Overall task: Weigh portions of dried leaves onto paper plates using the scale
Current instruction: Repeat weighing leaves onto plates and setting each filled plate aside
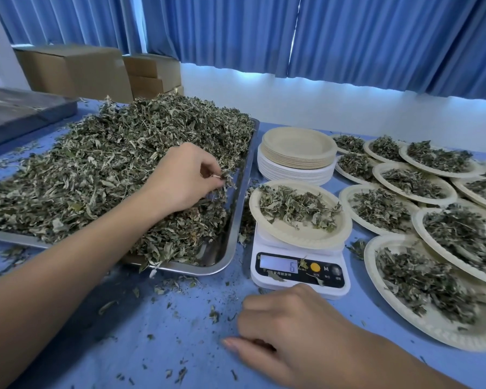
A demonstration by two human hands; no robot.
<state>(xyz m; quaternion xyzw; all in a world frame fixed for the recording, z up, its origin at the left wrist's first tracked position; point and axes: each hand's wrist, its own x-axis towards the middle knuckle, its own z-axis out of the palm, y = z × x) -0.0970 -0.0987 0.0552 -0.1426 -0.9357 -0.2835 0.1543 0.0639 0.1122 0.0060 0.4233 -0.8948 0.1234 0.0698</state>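
Note:
A steel tray (236, 192) holds a big heap of dried leaves (110, 164). My left hand (180, 181) reaches over the heap's right side and pinches a small tuft of leaves between thumb and fingers. To the right stands a white digital scale (300, 273) with a paper plate (300, 234) on it. That plate carries a thin layer of leaves, and the display reads 6. My right hand (292, 332) rests on the blue table in front of the scale, fingers loosely curled and holding nothing.
A stack of unused paper plates (298, 155) stands behind the scale. Several filled plates (432, 276) overlap along the right side. Leaf crumbs litter the blue tablecloth (152, 332). A second steel tray (17, 113) and cardboard boxes (76, 71) sit at the back left.

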